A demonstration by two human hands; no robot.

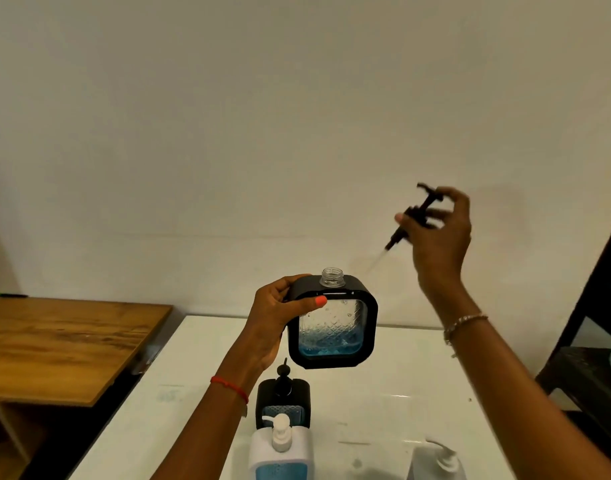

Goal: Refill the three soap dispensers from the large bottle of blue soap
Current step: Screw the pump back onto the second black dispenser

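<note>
My left hand (274, 315) grips a black square dispenser (333, 329) by its upper left corner and holds it in the air above the table. Its clear threaded neck is uncovered, and a little blue soap lies at the bottom behind the patterned window. Up and to the right, my right hand (439, 233) pinches the black pump head (413, 216) with its clear tube pointing down-left, clear of the neck. A second black dispenser (283, 398) with its pump on stands on the table. A white dispenser (280, 452) with blue soap stands in front of it.
A white table (383, 393) runs under my hands. Another white pump bottle (439, 460) stands at the lower right. A wooden table (65, 344) sits to the left and a dark shelf (588, 372) to the right. A plain wall lies behind.
</note>
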